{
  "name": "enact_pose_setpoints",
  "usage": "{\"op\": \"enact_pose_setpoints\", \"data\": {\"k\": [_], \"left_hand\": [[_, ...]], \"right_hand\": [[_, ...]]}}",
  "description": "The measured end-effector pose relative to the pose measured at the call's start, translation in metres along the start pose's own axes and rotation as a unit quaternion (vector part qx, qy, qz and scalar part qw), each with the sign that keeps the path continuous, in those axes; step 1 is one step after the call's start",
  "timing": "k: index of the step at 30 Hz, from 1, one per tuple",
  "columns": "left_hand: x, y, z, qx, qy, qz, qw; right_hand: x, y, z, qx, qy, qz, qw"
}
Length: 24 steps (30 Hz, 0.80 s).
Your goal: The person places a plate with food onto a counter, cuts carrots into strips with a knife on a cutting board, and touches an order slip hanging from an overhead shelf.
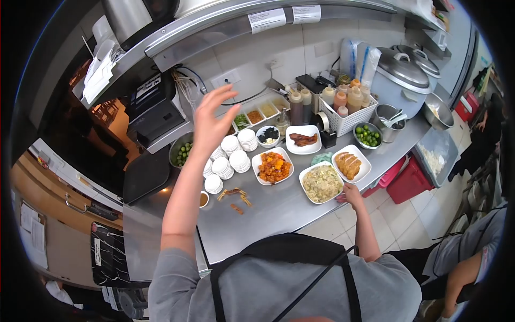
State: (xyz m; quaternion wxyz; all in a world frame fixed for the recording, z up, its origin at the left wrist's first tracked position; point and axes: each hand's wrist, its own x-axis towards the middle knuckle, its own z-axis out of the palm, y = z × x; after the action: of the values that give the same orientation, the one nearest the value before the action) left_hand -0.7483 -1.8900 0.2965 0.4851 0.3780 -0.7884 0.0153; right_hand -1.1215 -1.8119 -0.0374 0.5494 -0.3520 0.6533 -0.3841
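Observation:
My left hand (pixel 212 119) is raised above the left part of the counter, holding nothing, with its fingers apart. Below it stand several stacks of small white lidded cups (pixel 238 160). My right hand (pixel 352 197) is low at the counter's front edge, its fingers closed at the near right corner of a white square plate of fried rice (pixel 322 183). Partly behind that plate, a similar plate holds sliced fried cutlet (pixel 348 165). To the left is a plate of orange-red sauced food (pixel 274 166). Farther back, a plate holds dark glazed meat (pixel 303 139).
Squeeze bottles fill a white basket (pixel 347 118) at the back, near a bowl of green citrus (pixel 367 135). Clothespins (pixel 236 197) lie near a sauce cup (pixel 203 199). A printer (pixel 155 107) stands left. Another person (pixel 461 263) is at lower right, beside red bins (pixel 407 181).

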Motion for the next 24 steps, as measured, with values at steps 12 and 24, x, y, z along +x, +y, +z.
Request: {"op": "enact_pose_setpoints", "data": {"k": [12,24], "left_hand": [[0.136,-0.012,0.069,-0.234,0.076,-0.071,0.967],[0.100,-0.029,-0.003,-0.183,0.116,-0.057,0.975]], "right_hand": [[0.004,0.009,0.006,0.014,0.004,-0.051,0.999],[0.006,0.004,0.012,0.007,0.012,-0.036,0.999]]}}
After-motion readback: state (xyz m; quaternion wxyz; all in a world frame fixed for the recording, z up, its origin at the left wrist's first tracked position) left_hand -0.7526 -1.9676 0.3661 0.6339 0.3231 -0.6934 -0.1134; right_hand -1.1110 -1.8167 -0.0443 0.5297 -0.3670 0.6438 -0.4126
